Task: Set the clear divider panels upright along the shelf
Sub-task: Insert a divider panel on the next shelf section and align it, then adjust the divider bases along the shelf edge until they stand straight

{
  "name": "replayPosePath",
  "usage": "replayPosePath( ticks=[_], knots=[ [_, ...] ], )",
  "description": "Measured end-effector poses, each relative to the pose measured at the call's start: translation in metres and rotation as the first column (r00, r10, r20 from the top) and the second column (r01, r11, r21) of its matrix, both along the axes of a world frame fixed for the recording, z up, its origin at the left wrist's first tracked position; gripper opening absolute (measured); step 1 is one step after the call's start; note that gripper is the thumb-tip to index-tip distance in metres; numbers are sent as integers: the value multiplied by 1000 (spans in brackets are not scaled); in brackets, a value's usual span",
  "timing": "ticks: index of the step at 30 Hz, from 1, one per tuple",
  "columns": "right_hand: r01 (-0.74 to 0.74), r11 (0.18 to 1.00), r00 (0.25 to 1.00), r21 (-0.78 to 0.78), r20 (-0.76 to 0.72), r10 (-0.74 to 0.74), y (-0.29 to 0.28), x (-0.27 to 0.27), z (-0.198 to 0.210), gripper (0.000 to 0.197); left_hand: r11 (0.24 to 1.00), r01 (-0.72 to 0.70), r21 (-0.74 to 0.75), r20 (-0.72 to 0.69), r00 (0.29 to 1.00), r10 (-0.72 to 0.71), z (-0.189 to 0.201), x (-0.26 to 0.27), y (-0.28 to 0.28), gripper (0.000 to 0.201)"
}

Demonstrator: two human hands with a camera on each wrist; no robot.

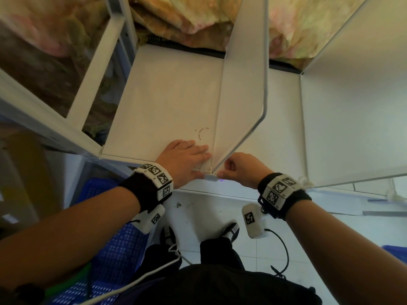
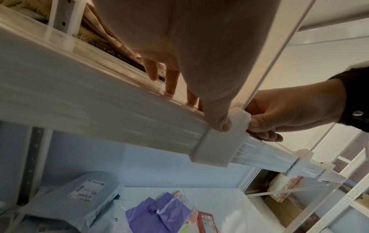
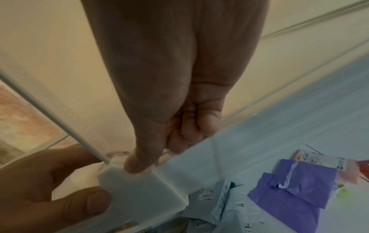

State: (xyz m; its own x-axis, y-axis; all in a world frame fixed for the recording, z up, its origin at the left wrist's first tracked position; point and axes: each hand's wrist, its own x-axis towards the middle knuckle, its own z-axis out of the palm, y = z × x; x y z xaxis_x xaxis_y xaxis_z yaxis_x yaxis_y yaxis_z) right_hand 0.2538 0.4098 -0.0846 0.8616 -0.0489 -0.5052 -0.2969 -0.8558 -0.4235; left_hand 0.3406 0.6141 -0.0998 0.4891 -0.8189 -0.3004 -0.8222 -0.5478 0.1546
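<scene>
A clear divider panel (image 1: 242,84) stands upright across the white shelf (image 1: 167,102). Its front end sits in a white clip (image 1: 211,177) on the shelf's front edge. My left hand (image 1: 198,159) lies flat on the shelf just left of the panel, fingers straight, and its thumb (image 2: 223,126) presses the clip (image 2: 215,146) from the left. My right hand (image 1: 226,170) has curled fingers and pinches the clip from the right, its thumb (image 3: 137,164) on top of the clip (image 3: 139,189). A second clear panel (image 1: 352,106) stands upright further right.
More white clips (image 2: 303,160) sit along the shelf edge to the right. Purple and grey parcels (image 2: 159,211) lie on the shelf below. A blue basket (image 1: 114,249) stands on the floor at my left. Patterned cloth (image 1: 198,18) hangs behind the shelf.
</scene>
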Motion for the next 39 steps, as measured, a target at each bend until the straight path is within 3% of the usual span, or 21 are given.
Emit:
replayPosePath(
  ticks=[10, 13, 17, 20, 24, 28, 32, 35, 39],
  knots=[
    [75, 993, 981, 95, 172, -90, 19, -67, 13, 8, 999, -37, -30, -53, 998, 36, 10, -19, 12, 72],
    [134, 990, 986, 40, 94, -138, 4, -115, 8, 11, 984, -6, -176, -68, 998, -6, 12, -27, 29, 51],
    [279, 960, 960, -9, -12, -279, -45, -183, -2, 15, 969, 72, -237, -236, 963, -129, 35, -52, 19, 27],
    [415, 909, 909, -39, 63, -412, -97, -213, 9, 25, 954, 176, -243, -235, 944, -234, 43, -76, -4, 19],
    [440, 896, 890, -66, 160, -426, -161, -221, 31, 22, 953, 158, -257, -255, 941, -225, 48, -106, -55, 15],
    [378, 926, 912, -22, 184, -367, -209, -210, 36, 26, 951, 21, -309, -267, 958, -108, 42, -130, -122, 40],
    [245, 969, 960, 19, 132, -245, -237, -187, 30, 27, 941, -186, -281, -291, 951, 101, 24, -148, -180, 60],
    [109, 994, 990, 26, 83, -111, -241, -161, 27, 29, 924, -260, -280, -256, 948, 189, 11, -159, -202, 73],
    [-71, 997, 997, -17, 13, 72, -237, -131, 23, 35, 942, -293, -165, -222, 941, 254, 4, -166, -219, 82]
  ],
)
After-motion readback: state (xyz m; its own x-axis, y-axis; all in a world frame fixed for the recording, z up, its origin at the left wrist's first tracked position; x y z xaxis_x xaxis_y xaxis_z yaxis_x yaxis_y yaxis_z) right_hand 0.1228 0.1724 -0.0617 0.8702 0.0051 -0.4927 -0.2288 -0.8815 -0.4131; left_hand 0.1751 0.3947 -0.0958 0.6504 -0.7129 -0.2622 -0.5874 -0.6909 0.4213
